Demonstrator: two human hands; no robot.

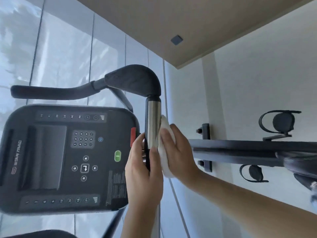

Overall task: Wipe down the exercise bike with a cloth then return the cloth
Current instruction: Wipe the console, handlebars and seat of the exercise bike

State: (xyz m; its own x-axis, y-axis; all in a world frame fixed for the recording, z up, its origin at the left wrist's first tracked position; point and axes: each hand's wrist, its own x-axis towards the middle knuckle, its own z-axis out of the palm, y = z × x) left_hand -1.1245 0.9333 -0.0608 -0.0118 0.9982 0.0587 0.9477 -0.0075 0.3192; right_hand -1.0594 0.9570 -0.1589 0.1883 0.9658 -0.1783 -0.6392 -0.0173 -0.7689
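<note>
Head view, rotated roughly a quarter turn, of an exercise bike (240,150) seen from the rider's side. The left hand (144,170) grips the handlebar (153,124) at the lower end of its brushed-metal sleeve, thumb on the near face and fingers curled round the far side, where their tips are hidden. The right hand (178,152) presses a white cloth (165,152) against the right flank of the same sleeve, fingers extended and only slightly bent over the fabric; the cloth lies between palm and metal, with folds showing above the fingertips and below the heel of the hand. Whether the right thumb pinches the cloth cannot be told. Above the sleeve the bar bends into a black padded grip (135,79) that runs left and tapers to a free end. The console (66,157) lies left of the hands, carrying a dark screen, a number keypad, a green button (117,156), a red tab (133,136) and the lettering "STAR TRAC"; its small print is too blurred to read. No container appears in the frame. Two strapped pedals (281,122) flank the dark frame beam; the saddle is cut off at the right edge and smeared. Glass panels (51,57) fill the left background, the scene beyond them washed out.
</note>
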